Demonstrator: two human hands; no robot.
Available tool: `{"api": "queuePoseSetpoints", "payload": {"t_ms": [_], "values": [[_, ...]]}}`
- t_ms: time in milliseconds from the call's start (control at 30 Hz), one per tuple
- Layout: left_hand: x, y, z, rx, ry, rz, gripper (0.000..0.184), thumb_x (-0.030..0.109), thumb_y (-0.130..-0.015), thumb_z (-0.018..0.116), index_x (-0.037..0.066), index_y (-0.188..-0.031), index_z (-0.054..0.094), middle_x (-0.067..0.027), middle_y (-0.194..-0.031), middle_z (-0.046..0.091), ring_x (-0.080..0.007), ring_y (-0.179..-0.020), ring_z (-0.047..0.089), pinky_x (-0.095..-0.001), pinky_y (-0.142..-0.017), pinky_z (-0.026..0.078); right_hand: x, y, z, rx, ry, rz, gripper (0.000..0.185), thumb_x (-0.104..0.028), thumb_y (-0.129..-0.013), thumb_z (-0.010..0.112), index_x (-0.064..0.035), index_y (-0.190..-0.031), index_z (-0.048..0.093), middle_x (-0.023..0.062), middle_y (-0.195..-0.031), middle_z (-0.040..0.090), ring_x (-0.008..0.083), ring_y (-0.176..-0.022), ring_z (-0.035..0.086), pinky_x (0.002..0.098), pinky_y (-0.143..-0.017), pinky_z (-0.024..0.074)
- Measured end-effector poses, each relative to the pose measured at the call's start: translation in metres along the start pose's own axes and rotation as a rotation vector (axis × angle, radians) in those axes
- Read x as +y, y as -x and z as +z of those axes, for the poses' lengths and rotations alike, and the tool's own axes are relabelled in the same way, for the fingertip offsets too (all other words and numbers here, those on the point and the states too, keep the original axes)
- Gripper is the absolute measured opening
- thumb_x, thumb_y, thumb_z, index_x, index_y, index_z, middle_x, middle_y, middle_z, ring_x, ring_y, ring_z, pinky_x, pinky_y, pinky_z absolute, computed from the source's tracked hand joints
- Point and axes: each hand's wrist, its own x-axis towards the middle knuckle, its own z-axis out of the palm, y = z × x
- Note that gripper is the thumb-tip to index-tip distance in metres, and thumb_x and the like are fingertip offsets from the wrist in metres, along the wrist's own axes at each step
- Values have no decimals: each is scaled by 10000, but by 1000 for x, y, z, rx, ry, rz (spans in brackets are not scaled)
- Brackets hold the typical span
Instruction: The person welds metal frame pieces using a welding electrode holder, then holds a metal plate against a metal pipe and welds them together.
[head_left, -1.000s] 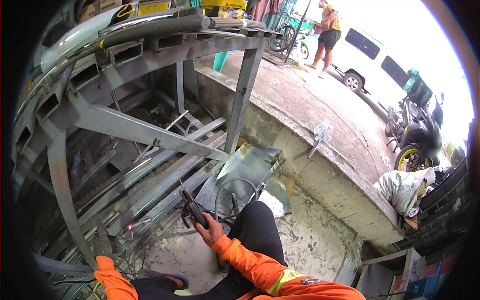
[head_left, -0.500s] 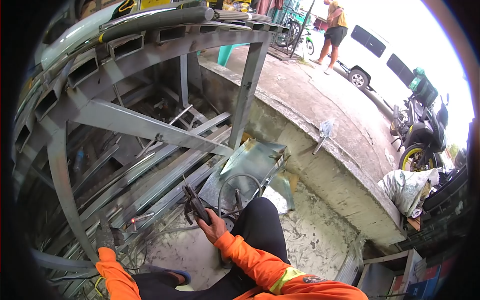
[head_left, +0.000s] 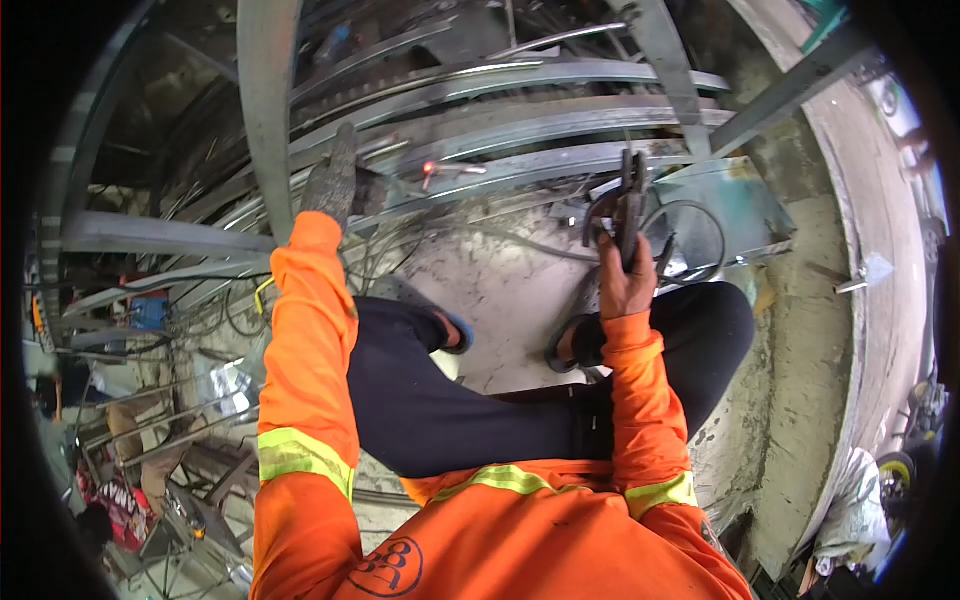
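Observation:
In my right hand (head_left: 628, 285), bare and closed, is a dark welding electrode holder (head_left: 630, 205), pointing away from me. A thin rod stands out from its tip. My left hand (head_left: 335, 185) wears a dirty grey glove and lies beside a leg (head_left: 268, 110) of the steel frame. Its fingers look stretched out, and nothing shows in them; whether it touches the leg I cannot tell. A small metal piece (head_left: 460, 169) with a glowing red spot lies between the hands, farther off. A cable loop (head_left: 722, 235) sits just right of the holder.
Long metal bars (head_left: 540, 125) lie piled under the frame. A shiny sheet-metal piece (head_left: 715, 190) rests by the low concrete ledge (head_left: 840, 330) on the right. Cables cross the stained floor (head_left: 480, 260) near my feet. More metal clutter (head_left: 170, 450) lies at left.
The view has tilted down and turned, so my lap and both arms now show. The right hand still holds the electrode holder; the gloved left hand stays by the frame leg.

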Motion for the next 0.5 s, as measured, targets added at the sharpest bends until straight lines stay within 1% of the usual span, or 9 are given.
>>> {"api": "queuePoseSetpoints", "payload": {"t_ms": [33, 100, 233, 267, 300, 367, 400, 433, 500], "values": [[0, 5, -3, 15, -11, -14, 897, 812, -836, 516, -55, -1030, 643, -175, -728, 681, -271, -605, 688, -383, -641, 577, -2, 3, 1, 6, -19, 0, 236, -153, -920, 710, 7, -1074, 629, 63, -797, 612, 111, -738, 536, 267, -689, 478], [6, 5, -3, 21, 61, -1, 839, 783, -842, 552, -40, -975, 635, -183, -718, 677, -268, -567, 674, -390, -567, 580, -4, 3, 2, 1, 11, 37, 257, -186, -922, 725, -8, -1083, 633, 64, -816, 616, 114, -747, 532, 265, -703, 477], [7, 1, -1, 38, 37, -56, 851, 770, -860, 535, -65, -1003, 617, -206, -739, 683, -292, -582, 682, -416, -581, 585, -3, 2, 6, -9, 44, 12, 269, -193, -926, 725, -7, -1096, 633, 73, -833, 633, 130, -769, 546, 280, -735, 481], [4, -2, -2, 28, -16, -56, 860, 769, -862, 534, -70, -1038, 609, -216, -749, 685, -303, -579, 678, -421, -580, 585, 0, 2, 8, -13, 48, 7, 275, -192, -924, 727, -8, -1105, 635, 73, -840, 633, 128, -775, 549, 283, -739, 483], [1, -4, -3, 36, -27, -67, 860, 769, -862, 534, -70, -1038, 609, -216, -749, 685, -303, -579, 678, -421, -580, 585, 2, 2, 9, -33, 44, 8, 281, -194, -925, 728, -7, -1115, 636, 78, -851, 641, 122, -771, 555, 274, -729, 482], [-6, -8, -4, -19, 75, -89, 859, 767, -864, 531, -67, -1053, 605, -214, -738, 683, -309, -574, 673, -422, -579, 584, 2, 2, 9, -91, 60, 79, 290, -203, -927, 728, -1, -1114, 636, 72, -865, 651, 120, -758, 561, 261, -717, 482], [-6, -7, -3, -2, 75, -86, 851, 769, -862, 532, -61, -1039, 599, -202, -721, 680, -306, -557, 665, -422, -571, 582, 3, 3, 13, -95, 9, 80, 324, -226, -932, 727, 5, -1130, 615, 59, -861, 651, 120, -731, 564, 260, -694, 484], [-9, -10, -5, 2, 69, -95, 851, 769, -862, 532, -61, -1039, 599, -202, -721, 680, -306, -557, 665, -422, -571, 582, 2, 4, 15, -101, 9, 90, 324, -226, -932, 727, 5, -1130, 615, 59, -861, 651, 120, -731, 564, 260, -694, 484], [-8, -12, -6, 22, 64, -119, 833, 766, -863, 532, -47, -1031, 601, -198, -706, 673, -303, -539, 657, -420, -565, 582, -4, 6, 20, -138, 50, 166, 394, -253, -937, 728, 7, -1182, 564, 57, -858, 651, 111, -716, 565, 265, -660, 483]]}}
